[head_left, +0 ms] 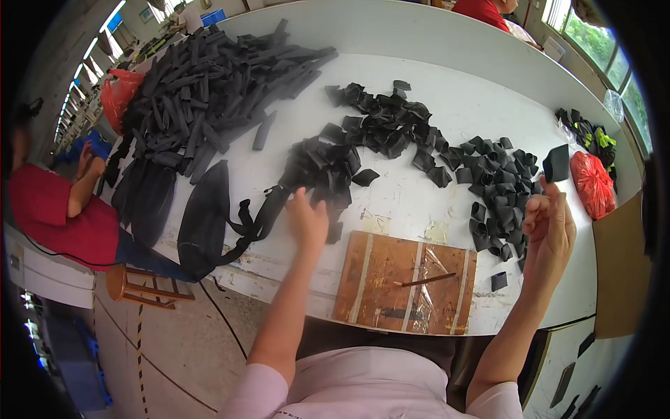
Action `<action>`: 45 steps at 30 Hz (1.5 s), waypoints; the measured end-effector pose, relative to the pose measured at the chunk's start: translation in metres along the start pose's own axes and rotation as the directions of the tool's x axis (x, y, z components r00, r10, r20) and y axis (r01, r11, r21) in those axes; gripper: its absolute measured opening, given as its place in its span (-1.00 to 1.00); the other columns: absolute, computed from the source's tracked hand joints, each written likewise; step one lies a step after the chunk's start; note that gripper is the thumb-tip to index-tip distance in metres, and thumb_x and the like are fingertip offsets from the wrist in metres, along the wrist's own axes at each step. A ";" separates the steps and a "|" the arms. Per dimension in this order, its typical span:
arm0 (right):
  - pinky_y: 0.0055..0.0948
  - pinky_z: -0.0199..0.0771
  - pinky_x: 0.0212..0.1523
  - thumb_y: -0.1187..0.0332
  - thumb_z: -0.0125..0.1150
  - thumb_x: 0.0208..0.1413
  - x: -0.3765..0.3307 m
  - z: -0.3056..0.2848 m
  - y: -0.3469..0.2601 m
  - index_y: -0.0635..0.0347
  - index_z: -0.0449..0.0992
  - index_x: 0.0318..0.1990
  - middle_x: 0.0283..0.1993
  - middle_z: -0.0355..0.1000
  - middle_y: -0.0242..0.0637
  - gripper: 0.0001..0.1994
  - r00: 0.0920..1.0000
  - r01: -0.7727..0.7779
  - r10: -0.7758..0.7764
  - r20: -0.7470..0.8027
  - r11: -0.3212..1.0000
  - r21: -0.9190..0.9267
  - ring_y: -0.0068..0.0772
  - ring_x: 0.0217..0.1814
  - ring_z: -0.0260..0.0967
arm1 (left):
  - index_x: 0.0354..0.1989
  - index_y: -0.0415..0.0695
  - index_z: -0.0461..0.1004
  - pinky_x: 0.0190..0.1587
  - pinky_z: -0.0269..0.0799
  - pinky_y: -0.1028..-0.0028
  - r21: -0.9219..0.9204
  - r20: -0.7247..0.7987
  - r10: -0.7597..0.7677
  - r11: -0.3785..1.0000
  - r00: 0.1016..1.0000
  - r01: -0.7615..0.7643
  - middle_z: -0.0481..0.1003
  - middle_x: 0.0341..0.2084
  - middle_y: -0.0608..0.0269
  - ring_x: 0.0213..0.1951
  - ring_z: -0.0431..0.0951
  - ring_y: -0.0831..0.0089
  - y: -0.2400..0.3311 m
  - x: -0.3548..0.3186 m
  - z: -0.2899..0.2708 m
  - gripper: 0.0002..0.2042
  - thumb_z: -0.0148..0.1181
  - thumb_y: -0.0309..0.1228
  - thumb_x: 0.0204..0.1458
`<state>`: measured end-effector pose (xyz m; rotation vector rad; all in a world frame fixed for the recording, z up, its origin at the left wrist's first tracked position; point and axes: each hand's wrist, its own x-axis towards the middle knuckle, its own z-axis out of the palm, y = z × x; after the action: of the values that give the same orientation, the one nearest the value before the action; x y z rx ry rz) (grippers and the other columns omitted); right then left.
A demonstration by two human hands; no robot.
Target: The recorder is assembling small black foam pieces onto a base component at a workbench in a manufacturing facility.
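Your right hand (pixel 550 223) is raised over the right end of the bench (pixel 408 202), thumb and forefinger closed on the lower edge of a black loop (pixel 556 164), the other fingers curled in. That loop is up in the air, above and to the right of the loops (pixel 497 192) heaped on the bench. Your left hand (pixel 308 218) is at the near edge of another black heap (pixel 317 164), its fingers partly spread; whether they have hold of a piece, you cannot tell from here.

A red bag (pixel 593 185) sits by the right wall of the bench, gathered at the top; its contents are hidden. Just behind it lie black and bright green goods (pixel 593 140), with a clear bag (pixel 614 105) near them. A second red bag (pixel 121 98) stands at the far left, beside the big pile of dark strips (pixel 199 94); you cannot tell what is inside that one either. A blue crate (pixel 213 17) shows in the background, its contents too small to tell.

In front of you is a brown board (pixel 364 279) with a pencil (pixel 427 280) lying across it. Black cloth (pixel 202 223) lies left of your left hand.
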<state>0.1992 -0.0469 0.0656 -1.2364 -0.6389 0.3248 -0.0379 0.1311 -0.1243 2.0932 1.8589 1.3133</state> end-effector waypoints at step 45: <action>-0.36 0.31 -0.50 0.55 0.16 -0.17 -0.139 0.004 0.068 0.30 0.40 -0.40 -0.46 0.30 -0.19 -0.88 0.869 0.290 -0.060 0.491 0.866 -0.408 -0.18 -0.46 0.30 | -0.45 -0.28 0.42 -0.58 0.27 0.71 -0.541 0.339 0.285 0.839 0.897 -0.062 0.44 -0.63 0.34 -0.60 0.40 0.67 0.116 -0.116 -0.122 -0.97 0.10 -0.64 -0.09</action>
<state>0.0954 -0.1000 -0.0362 -1.5632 -1.3051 0.3198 -0.0106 -0.0563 -0.0467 2.0562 1.0160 1.1214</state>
